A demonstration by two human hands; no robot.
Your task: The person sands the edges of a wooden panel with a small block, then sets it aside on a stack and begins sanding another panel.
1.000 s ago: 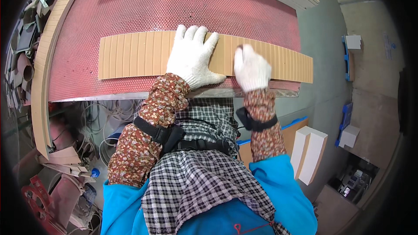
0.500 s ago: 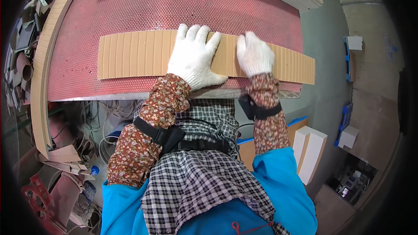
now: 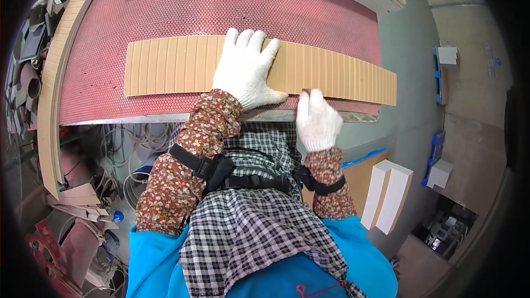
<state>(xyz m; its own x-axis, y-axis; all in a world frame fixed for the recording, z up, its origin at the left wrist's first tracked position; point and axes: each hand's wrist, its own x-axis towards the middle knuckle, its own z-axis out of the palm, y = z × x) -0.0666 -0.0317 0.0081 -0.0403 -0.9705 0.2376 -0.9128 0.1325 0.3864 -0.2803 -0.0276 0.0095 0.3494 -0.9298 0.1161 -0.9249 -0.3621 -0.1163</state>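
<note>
Two gloved hands on a grooved board lying on a red mat.

The long tan board (image 3: pixel 182 65) lies flat across the red dimpled mat (image 3: pixel 221 5) on the tabletop, its near edge close to the metal front lip (image 3: pixel 138 117). The left hand (image 3: pixel 245 69) rests palm down near the board's middle, fingers spread and flat, gripping nothing. The right hand (image 3: pixel 316 121) sits at the board's near edge; its fingers are curled together and their tips touch that edge, but whether they pinch it I cannot tell. The board looks thin, stiff along the grooves and fairly light, though long enough to sag or swing if lifted at one end; the mat probably keeps it from sliding. A hold on both long edges, well apart, seems safest. White blocks (image 3: pixel 386 196) stand on the floor to the right.
</note>
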